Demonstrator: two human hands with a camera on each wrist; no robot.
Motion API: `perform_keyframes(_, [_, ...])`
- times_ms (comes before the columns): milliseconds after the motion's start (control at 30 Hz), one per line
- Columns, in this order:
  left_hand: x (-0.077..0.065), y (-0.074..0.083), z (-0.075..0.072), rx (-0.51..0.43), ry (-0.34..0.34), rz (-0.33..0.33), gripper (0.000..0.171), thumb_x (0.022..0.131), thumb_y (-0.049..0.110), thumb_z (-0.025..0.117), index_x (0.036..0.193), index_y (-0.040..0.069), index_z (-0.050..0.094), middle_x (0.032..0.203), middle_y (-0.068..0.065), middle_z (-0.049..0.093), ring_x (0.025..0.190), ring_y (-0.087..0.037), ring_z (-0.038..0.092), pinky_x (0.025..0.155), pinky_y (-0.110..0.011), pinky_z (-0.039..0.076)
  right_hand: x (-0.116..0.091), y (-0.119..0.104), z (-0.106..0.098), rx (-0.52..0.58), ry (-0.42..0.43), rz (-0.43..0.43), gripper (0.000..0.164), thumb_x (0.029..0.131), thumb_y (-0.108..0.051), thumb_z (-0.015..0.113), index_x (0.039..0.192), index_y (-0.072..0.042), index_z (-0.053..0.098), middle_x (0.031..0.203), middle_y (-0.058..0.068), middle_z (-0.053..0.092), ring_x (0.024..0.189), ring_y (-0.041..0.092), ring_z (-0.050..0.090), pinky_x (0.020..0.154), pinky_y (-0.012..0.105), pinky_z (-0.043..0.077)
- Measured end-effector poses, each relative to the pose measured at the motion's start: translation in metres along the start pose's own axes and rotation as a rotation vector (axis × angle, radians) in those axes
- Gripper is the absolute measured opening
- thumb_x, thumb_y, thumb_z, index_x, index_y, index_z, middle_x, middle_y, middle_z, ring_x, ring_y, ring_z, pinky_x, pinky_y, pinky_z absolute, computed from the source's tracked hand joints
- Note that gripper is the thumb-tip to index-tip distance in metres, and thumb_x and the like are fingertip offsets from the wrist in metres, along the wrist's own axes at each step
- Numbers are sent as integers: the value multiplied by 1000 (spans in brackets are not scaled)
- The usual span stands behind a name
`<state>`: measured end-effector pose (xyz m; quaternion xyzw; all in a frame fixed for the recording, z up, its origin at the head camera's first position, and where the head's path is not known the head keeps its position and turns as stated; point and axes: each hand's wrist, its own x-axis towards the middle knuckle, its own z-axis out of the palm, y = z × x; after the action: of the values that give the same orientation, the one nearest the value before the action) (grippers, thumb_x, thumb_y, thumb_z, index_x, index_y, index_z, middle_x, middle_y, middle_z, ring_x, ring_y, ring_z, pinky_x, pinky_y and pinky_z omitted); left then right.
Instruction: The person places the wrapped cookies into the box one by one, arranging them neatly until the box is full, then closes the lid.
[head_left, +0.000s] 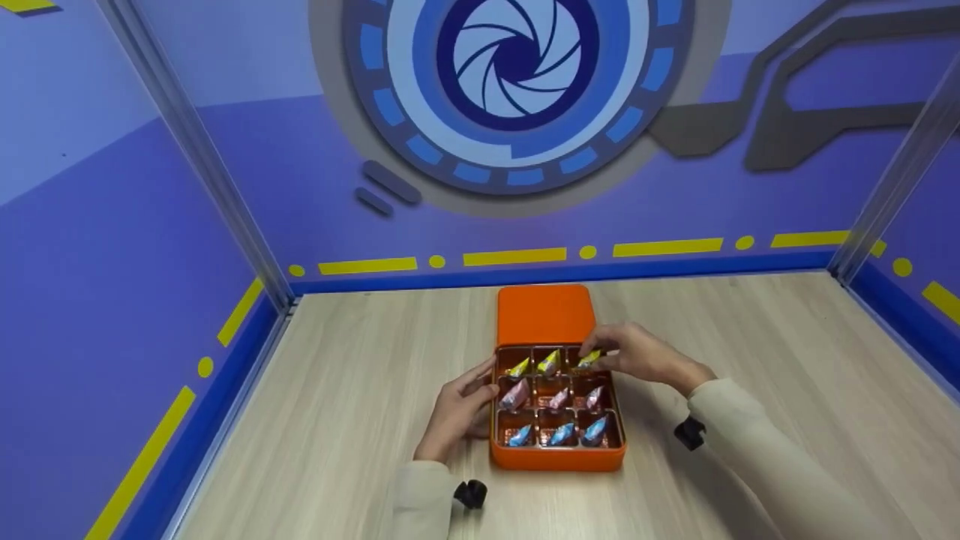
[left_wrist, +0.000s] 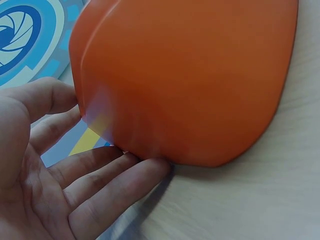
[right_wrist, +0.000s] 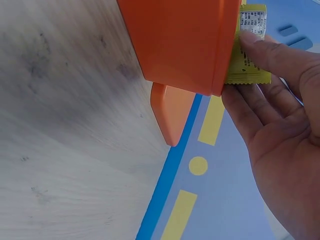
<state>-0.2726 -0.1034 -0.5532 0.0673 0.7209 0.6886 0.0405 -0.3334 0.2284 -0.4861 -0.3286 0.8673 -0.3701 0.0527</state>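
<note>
An orange box [head_left: 556, 460] stands on the table, its brown insert divided into several compartments, with small wrapped packets inside. Yellow ones lie in the back row, pink ones like this pink packet [head_left: 515, 394] in the middle row, and blue ones like this blue packet [head_left: 561, 434] in front. Over the back right compartment, my right hand [head_left: 637, 354] pinches a yellow packet [right_wrist: 250, 65] between thumb and fingers; the right wrist view shows print on its wrapper. My left hand [head_left: 452, 409] rests against the box's left side, fingertips touching its wall in the left wrist view.
Directly behind the box lies an orange lid [head_left: 546, 313]. The pale wooden table [head_left: 360, 360] is bounded by a blue patterned back wall [head_left: 255, 157] and side walls with metal corner posts.
</note>
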Motion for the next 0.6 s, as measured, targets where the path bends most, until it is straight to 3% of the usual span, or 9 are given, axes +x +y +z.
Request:
perform_keyframes(400, [0, 0, -1, -6, -5, -8, 52, 103, 15, 69, 154, 14, 59, 151, -20, 58, 136, -33, 59, 106, -48, 52, -1, 1, -1, -12, -13, -6, 17, 99, 0, 73, 114, -6, 79, 110, -1, 77, 104, 24, 71, 92, 44, 59])
perform_keyframes(600, [0, 0, 0, -23, -17, -8, 51, 105, 15, 68, 155, 15, 58, 148, -19, 60, 131, -33, 63, 106, -49, 52, 0, 3, 0, -15, -12, -5, 18, 98, 0, 74, 114, -7, 79, 110, -1, 77, 106, 24, 71, 94, 48, 58])
